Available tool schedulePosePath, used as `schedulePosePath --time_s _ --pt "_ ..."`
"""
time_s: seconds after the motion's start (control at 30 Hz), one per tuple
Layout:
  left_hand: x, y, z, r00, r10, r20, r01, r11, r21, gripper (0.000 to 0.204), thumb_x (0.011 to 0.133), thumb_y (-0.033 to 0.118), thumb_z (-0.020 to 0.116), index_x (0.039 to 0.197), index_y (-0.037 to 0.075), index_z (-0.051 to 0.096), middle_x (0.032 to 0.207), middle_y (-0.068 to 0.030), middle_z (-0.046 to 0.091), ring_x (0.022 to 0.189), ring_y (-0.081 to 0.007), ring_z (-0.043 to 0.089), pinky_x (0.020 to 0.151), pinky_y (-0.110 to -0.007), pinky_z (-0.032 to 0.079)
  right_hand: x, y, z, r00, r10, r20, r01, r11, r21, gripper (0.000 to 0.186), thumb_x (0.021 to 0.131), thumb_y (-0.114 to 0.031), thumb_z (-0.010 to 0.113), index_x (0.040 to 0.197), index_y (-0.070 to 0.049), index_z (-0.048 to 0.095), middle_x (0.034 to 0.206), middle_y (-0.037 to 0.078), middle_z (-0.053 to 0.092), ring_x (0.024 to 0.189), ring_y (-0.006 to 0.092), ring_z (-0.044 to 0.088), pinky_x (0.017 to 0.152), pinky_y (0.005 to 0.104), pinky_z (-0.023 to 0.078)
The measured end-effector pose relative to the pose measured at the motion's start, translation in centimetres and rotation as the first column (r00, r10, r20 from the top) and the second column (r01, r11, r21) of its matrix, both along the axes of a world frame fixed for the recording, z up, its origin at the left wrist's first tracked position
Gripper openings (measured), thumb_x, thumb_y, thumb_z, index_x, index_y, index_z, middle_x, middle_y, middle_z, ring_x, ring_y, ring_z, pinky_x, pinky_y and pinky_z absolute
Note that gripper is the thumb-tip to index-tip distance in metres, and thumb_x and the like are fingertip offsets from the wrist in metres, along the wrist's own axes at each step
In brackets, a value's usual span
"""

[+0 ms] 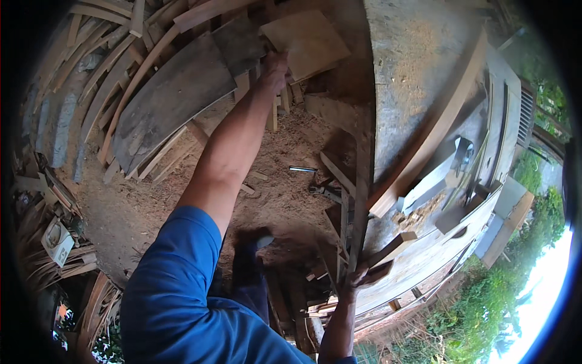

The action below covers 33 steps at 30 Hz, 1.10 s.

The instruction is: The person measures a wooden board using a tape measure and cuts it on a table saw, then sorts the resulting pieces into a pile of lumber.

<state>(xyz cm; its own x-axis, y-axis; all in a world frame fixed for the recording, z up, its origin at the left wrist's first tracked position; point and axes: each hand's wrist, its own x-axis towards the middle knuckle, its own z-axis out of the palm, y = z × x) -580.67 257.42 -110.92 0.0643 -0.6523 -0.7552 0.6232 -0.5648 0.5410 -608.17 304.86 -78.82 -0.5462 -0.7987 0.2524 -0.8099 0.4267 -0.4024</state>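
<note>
My left arm stretches far forward, and my left hand (276, 68) is closed at the near left edge of a square plywood panel (312, 41). That panel lies tilted over other wood; some of my fingers are hidden. Low on the right, by the edge of a workbench (403, 60), my right hand (356, 281) is closed around the near end of a short wooden block (394, 250). The fingers there are dark and partly hidden. A long curved plank (439, 130) lies on the workbench beyond that block.
Curved wooden strips (115, 67) and a large dark board (176, 100) are stacked at the left. Sawdust and shavings cover the floor (242, 206), where a thin metallic rod (302, 168) lies. A metal tool (464, 151) sits among boards on the workbench.
</note>
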Motion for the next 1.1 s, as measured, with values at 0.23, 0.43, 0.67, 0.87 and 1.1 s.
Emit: schedulePosePath --time_s 0.23,0.43,0.67,0.87,1.1 --pt "-4.1 1.6 -3.8 0.642 -0.484 0.595 0.375 0.875 0.307 0.07 0.091 0.039 0.069 0.143 0.0 0.044 0.134 -0.0197 0.058 0.119 -0.0322 0.059 0.095 -0.046 0.049 0.5 1.4 -0.2 0.998 -0.049 -0.028 0.051 0.996 0.076 0.098 0.09 -0.065 0.049 0.146 0.013 0.029 0.145 0.035 0.035 0.136 0.0459 0.038 0.111 0.0558 0.032" --pt "-3.4 0.2 -6.1 0.42 -0.496 0.76 0.532 0.813 0.236 0.07 0.095 0.041 0.063 0.148 0.001 0.041 0.145 -0.0174 0.05 0.127 -0.0295 0.053 0.103 -0.042 0.045 1.8 1.7 -0.7 0.986 -0.14 0.095 0.141 0.99 -0.007 0.105 0.084 -0.072 0.054 0.145 0.011 0.031 0.142 0.028 0.041 0.13 0.0368 0.043 0.107 0.05 0.037" --pt "5.5 -0.7 -6.3 0.607 -0.477 0.636 0.632 0.775 -0.022 0.063 0.098 0.042 0.056 0.146 0.001 0.045 0.145 -0.0148 0.05 0.128 -0.0266 0.05 0.107 -0.04 0.04 -0.9 -3.3 1.0 0.983 0.002 0.184 -0.019 0.996 0.091 0.076 0.074 -0.039 0.066 0.136 0.002 0.05 0.119 0.025 0.058 0.104 0.0426 0.055 0.093 0.0503 0.045" --pt "12.8 0.2 4.4 0.553 -0.472 0.687 0.652 0.759 -0.003 0.059 0.101 0.043 0.051 0.144 0.002 0.049 0.146 -0.0126 0.049 0.128 -0.0241 0.048 0.11 -0.038 0.036 -1.0 -1.9 2.5 0.984 0.147 0.104 -0.139 0.987 -0.083 0.083 0.073 -0.039 0.067 0.141 0.004 0.043 0.118 0.022 0.057 0.102 0.0385 0.056 0.091 0.0495 0.046" --pt "20.9 18.6 19.3 0.39 -0.749 0.536 0.731 0.605 0.315 0.067 0.088 0.036 0.071 0.14 0.0 0.05 0.128 -0.0163 0.057 0.111 -0.0312 0.057 0.096 -0.046 0.048 0.5 -1.6 2.4 0.977 0.08 0.197 -0.039 0.978 -0.207 0.081 0.067 -0.038 0.072 0.134 0.002 0.049 0.114 0.02 0.059 0.104 0.0376 0.056 0.092 0.048 0.045"
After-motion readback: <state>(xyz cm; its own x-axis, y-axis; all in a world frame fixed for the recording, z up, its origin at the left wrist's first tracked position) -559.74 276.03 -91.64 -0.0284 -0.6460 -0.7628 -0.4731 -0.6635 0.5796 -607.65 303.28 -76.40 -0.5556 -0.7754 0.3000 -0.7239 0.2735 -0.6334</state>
